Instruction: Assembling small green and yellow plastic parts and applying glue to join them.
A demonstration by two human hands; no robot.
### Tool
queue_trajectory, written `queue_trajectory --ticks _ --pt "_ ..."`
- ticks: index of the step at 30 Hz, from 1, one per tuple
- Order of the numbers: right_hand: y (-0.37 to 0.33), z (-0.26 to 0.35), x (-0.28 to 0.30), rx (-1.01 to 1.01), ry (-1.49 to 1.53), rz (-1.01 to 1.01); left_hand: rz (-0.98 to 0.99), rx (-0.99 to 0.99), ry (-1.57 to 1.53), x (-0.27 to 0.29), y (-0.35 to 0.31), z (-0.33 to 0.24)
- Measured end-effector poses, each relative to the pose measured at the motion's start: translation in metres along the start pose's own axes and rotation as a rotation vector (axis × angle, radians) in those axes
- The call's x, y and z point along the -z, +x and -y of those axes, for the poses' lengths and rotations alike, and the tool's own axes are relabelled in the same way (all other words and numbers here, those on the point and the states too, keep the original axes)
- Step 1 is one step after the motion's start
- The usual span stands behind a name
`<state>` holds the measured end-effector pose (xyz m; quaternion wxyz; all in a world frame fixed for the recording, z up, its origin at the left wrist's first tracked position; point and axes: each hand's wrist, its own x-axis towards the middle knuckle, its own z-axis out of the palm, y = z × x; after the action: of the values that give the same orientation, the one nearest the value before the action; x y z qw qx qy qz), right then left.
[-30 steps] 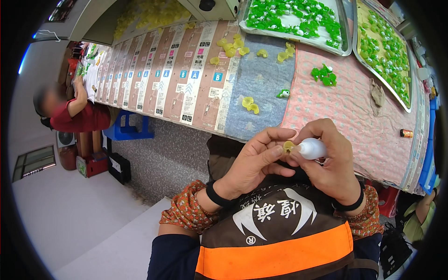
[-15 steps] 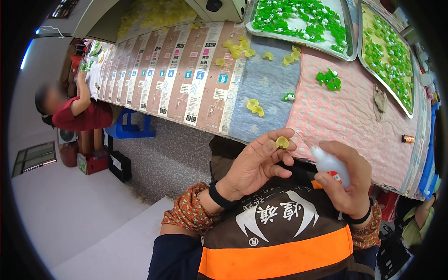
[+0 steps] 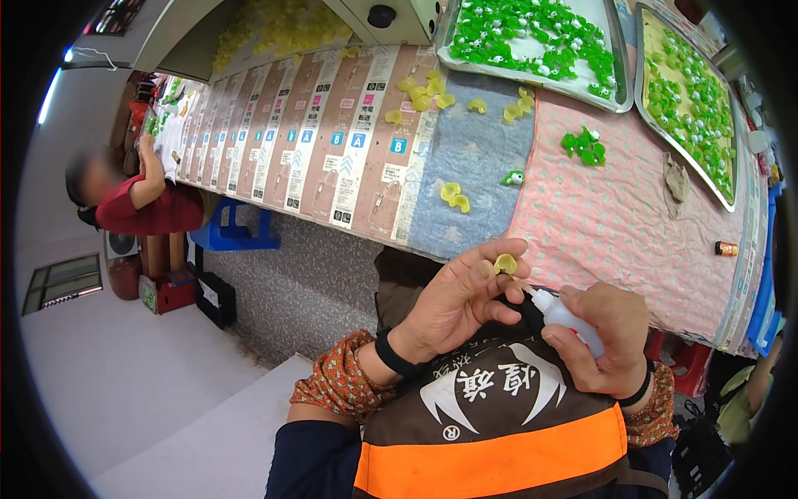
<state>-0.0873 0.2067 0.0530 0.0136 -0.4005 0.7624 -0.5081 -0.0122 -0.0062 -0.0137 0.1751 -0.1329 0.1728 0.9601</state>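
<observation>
My left hand (image 3: 457, 295) pinches a small yellow shell-shaped plastic piece (image 3: 504, 264) between thumb and fingers, its hollow side showing. In my right hand (image 3: 611, 333) is a whitish squeeze bottle (image 3: 572, 321) with a white cap and thin nozzle. It lies tilted, its tip close to the fingers of my left hand, just below the yellow piece. Whether the tip touches anything is too small to tell. On the blue cloth (image 3: 478, 158) beyond my hands lie more yellow pieces (image 3: 454, 196) and one green piece with a white ball (image 3: 513, 178).
A metal tray (image 3: 619, 91) of green pieces stands at the back, with a second tray (image 3: 731, 195) of green and yellow ones to its right. Green pieces (image 3: 585, 147), a dry leaf-like scrap (image 3: 677, 180) and a small bottle (image 3: 726, 249) lie on pink cloth. Another person (image 3: 145, 191) sits far left.
My right hand has brought the squeeze bottle down and left, tipping it so its nozzle comes nearer my left hand. The left hand with the yellow piece has barely moved.
</observation>
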Motion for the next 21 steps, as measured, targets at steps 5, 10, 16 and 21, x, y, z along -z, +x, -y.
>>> queue_trajectory --ticks 5,10,16,21 --pt "0.0006 -0.0014 -0.0012 0.006 -0.001 0.01 0.009 -0.001 -0.009 0.0003 0.0005 0.0014" --pt "0.0017 -0.0006 -0.0012 0.026 -0.021 0.032 0.009 0.004 -0.006 -0.0017 -0.0002 0.0013" --pt "0.0016 -0.0034 -0.0011 0.033 -0.046 0.03 0.03 0.007 -0.036 0.0014 -0.0007 0.0026" --pt "0.0029 0.0002 0.0008 0.017 -0.045 0.052 -0.01 0.017 -0.032 -0.0012 -0.001 0.0032"
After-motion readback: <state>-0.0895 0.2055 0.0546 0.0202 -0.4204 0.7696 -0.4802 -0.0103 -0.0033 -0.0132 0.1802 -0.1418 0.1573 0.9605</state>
